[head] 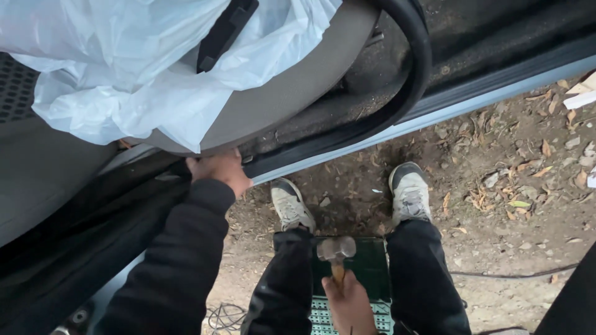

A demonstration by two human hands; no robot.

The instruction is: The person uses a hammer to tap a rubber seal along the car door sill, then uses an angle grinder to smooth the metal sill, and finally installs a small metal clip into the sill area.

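Dirt ground; left hand (218,170) gripping rubbery sill (323,146), right hand (351,305) fisted round wooden-handled hammer (336,249).

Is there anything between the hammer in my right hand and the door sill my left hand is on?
Nothing visible: the hammer in the right hand is between your knees; only open air and dirt lie before the sill by your left hand.

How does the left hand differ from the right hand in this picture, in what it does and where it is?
The left hand reaches forward and presses on the car's door sill beneath the seat edge; the right hand stays low between the knees. The left hand holds no tool; the right hand grips a hammer by its wooden handle, head forward. Both hands are bare.
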